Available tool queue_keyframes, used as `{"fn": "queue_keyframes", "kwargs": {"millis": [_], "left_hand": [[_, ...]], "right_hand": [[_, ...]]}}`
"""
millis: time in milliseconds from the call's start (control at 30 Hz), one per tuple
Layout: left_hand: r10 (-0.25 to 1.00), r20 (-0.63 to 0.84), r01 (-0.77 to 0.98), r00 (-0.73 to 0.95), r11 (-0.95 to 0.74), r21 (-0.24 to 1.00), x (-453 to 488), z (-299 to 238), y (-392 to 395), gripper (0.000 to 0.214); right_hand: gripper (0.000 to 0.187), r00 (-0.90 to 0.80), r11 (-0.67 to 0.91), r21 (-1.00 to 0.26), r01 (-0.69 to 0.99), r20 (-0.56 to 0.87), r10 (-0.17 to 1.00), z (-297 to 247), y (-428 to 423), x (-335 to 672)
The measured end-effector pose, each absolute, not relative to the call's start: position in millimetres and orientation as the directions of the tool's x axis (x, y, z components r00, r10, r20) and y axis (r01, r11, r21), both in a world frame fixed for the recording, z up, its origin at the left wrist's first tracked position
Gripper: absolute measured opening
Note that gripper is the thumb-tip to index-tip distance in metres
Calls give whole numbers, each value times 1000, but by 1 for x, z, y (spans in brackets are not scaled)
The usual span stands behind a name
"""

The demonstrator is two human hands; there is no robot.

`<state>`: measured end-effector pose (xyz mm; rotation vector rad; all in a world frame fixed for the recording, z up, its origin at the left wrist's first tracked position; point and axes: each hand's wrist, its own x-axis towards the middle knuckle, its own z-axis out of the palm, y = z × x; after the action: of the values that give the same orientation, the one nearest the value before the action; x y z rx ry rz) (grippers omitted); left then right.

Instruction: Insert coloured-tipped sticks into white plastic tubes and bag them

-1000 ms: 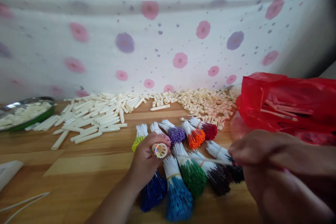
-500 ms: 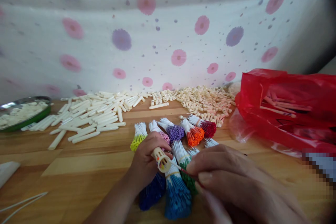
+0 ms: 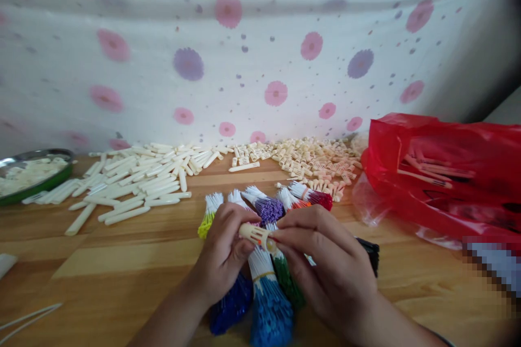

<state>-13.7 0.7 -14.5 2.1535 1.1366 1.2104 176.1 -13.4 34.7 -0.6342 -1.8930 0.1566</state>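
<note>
My left hand is closed around a short cream pen barrel section with slots in its side, its open end turned to the right. A bit of orange shows through a slot. My right hand pinches at that open end. A tiny red spot shows at its fingertips; the rest of the thin pen refill there is hidden. Beneath both hands lie banded bundles of white refills with coloured ends: light blue, dark blue, green, yellow, purple and dark red.
Long cream pen tubes are heaped at the left, slotted barrel pieces at the back. A green-sided dish of small pieces stands far left. To the right lies a red plastic bag, and a black bundle is partly behind my right hand.
My right hand has brought the thin refill up to the barrel's open end, so its shaft no longer shows. The barrel has turned from facing me to pointing right.
</note>
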Motion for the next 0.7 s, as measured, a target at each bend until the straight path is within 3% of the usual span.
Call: {"fn": "queue_keyframes", "kwargs": {"millis": [167, 500, 700], "left_hand": [[786, 566, 553, 250, -595, 583, -14, -16, 3, 42], [647, 727, 758, 231, -588, 282, -18, -15, 3, 37], [646, 732, 832, 218, -515, 206, -17, -14, 6, 40]], "right_hand": [[21, -284, 824, -388, 412, 805, 521, 22, -8, 176], [9, -258, 770, -593, 237, 726, 638, 18, 4, 174], [13, -138, 672, -713, 198, 659, 740, 7, 5, 165]]}}
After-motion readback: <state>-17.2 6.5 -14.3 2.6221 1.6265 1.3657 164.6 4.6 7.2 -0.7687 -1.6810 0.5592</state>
